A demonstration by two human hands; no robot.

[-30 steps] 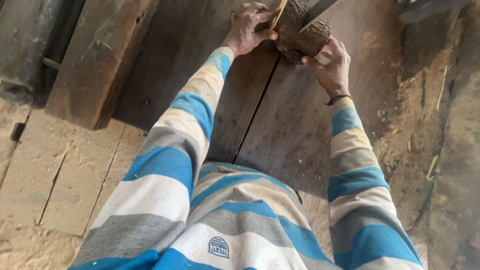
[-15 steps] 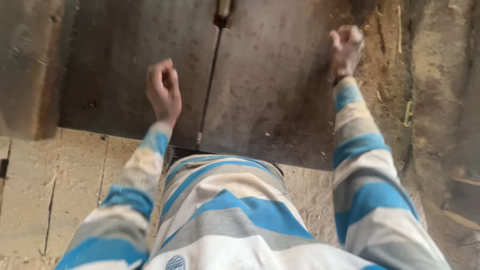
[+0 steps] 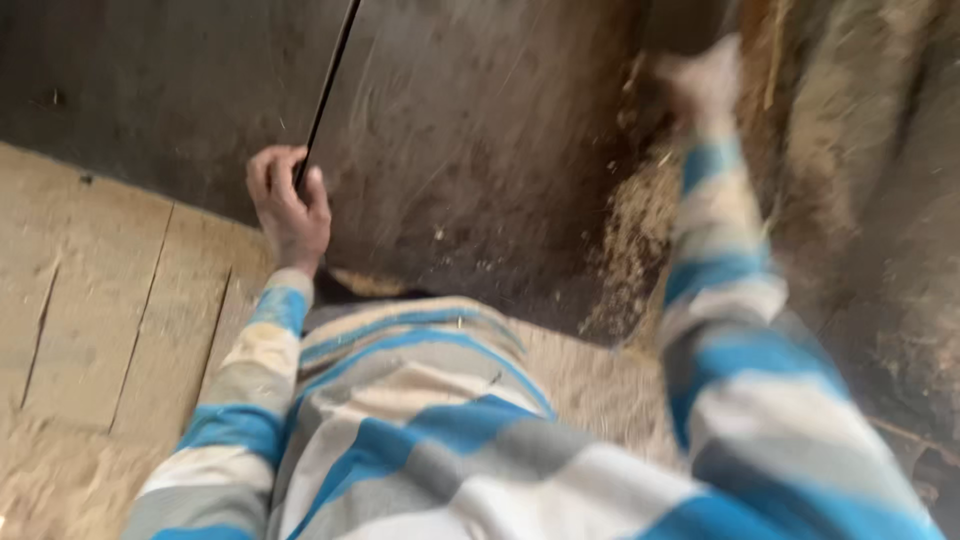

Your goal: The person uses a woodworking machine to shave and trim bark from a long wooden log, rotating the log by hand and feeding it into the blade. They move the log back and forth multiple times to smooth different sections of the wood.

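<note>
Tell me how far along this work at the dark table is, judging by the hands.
Sawdust heaped along the dark table's right side suggests cutting has already happened. Right now no wood is held: the left hand rests curled by the narrow slot, and the right hand, blurred, reaches toward the sawdust at the far right. What remains cannot be judged; no piece lies on the table.

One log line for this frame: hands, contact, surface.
left hand: fingers at slot of dark tabletop | right hand: blurred, over sawdust

right hand [image 3: 700, 80] motion-blurred, grip unreadable; left hand [image 3: 288, 205] fingertips hidden at table slot [image 3: 330, 90]; slot cut off by top edge
</note>
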